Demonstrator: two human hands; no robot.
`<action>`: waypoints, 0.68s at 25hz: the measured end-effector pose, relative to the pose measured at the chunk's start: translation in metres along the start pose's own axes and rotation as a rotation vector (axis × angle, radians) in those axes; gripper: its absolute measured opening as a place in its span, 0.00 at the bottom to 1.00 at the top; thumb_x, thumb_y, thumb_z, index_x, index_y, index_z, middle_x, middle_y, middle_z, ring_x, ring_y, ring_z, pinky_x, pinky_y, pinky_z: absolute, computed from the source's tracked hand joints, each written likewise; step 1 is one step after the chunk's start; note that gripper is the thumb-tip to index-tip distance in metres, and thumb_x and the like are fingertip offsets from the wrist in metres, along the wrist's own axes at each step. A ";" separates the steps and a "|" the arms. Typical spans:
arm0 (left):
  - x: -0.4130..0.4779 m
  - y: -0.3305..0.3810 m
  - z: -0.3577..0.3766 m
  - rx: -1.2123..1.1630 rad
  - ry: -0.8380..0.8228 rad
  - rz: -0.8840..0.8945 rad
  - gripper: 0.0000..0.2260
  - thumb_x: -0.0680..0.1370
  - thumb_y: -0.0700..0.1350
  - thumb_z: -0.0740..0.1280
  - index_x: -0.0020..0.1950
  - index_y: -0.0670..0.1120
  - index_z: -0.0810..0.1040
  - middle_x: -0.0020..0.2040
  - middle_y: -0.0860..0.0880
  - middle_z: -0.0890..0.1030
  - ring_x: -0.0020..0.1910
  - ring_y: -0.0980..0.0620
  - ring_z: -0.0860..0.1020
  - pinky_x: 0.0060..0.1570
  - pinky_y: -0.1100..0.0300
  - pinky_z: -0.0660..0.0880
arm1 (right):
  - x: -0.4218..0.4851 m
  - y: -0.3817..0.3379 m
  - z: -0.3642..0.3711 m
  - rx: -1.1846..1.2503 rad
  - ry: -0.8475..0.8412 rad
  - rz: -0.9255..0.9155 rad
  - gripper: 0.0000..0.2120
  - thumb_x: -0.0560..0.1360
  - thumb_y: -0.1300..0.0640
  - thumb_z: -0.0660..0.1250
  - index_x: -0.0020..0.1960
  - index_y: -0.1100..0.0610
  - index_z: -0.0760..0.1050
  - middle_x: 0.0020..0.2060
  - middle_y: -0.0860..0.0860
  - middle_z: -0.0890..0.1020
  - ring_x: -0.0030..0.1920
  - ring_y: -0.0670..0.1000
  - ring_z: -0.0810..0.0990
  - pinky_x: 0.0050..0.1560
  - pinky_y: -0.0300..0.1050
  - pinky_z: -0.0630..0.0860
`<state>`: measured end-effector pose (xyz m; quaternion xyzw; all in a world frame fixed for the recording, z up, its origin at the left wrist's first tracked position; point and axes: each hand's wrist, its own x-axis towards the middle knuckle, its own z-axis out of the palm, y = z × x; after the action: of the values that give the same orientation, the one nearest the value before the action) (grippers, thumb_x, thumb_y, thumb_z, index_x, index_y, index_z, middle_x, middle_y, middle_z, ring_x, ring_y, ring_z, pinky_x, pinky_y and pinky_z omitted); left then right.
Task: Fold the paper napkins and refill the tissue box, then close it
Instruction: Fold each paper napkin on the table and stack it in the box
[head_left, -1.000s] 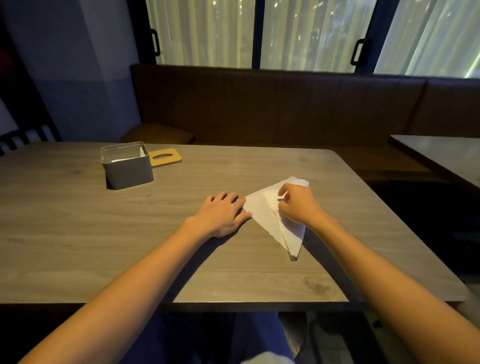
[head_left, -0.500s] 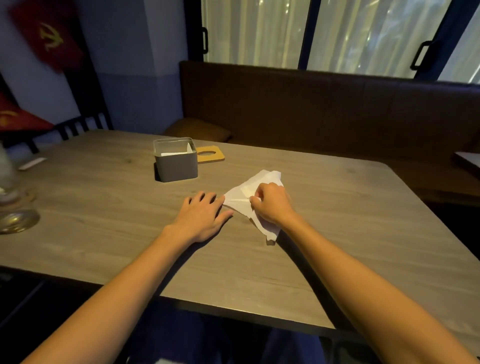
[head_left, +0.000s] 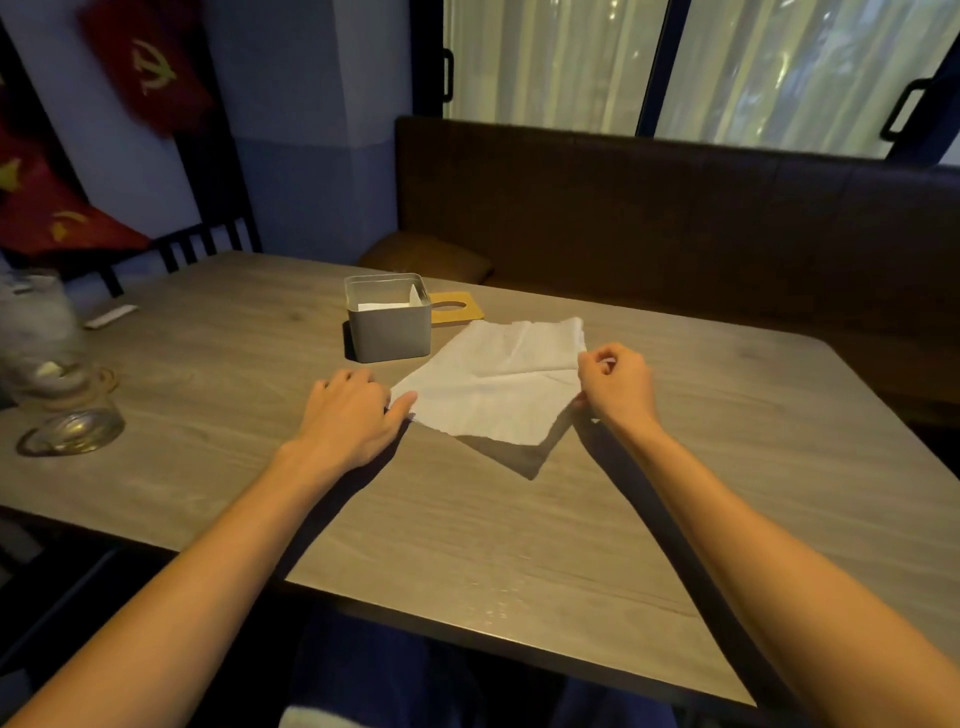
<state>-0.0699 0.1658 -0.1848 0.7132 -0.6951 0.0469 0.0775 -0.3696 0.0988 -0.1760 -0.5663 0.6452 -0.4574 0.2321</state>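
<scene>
Both hands frame the thin white square paper napkin: the left hand lies spread flat, thumb pinning its near-left corner to the wood-grain desk, while the right hand pinches the right corner, lifted slightly. The sheet's diagonal runs between them. Just beyond, nearer the left hand, stands the open grey tissue box.
</scene>
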 end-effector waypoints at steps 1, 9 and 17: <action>0.004 0.007 -0.004 -0.012 0.024 -0.002 0.27 0.83 0.63 0.51 0.59 0.49 0.83 0.64 0.48 0.78 0.62 0.47 0.74 0.61 0.49 0.71 | 0.000 0.004 -0.005 0.000 -0.009 0.038 0.08 0.81 0.52 0.63 0.46 0.54 0.76 0.39 0.54 0.83 0.36 0.51 0.84 0.37 0.45 0.84; 0.029 0.116 0.000 -0.190 -0.057 0.302 0.25 0.82 0.64 0.55 0.75 0.52 0.69 0.74 0.48 0.70 0.71 0.46 0.68 0.71 0.48 0.65 | -0.003 0.022 -0.030 -0.119 -0.068 0.106 0.04 0.78 0.61 0.64 0.46 0.56 0.76 0.36 0.54 0.84 0.35 0.52 0.84 0.36 0.49 0.84; 0.024 0.138 0.023 -0.154 -0.283 0.452 0.30 0.81 0.68 0.49 0.80 0.57 0.59 0.83 0.49 0.49 0.81 0.42 0.44 0.76 0.36 0.40 | -0.004 -0.002 0.000 -0.327 -0.316 -0.385 0.12 0.81 0.49 0.62 0.61 0.51 0.76 0.56 0.45 0.78 0.55 0.42 0.75 0.53 0.40 0.73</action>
<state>-0.2079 0.1349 -0.1972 0.5314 -0.8420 -0.0901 0.0215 -0.3677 0.1028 -0.1749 -0.7722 0.5471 -0.2891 0.1443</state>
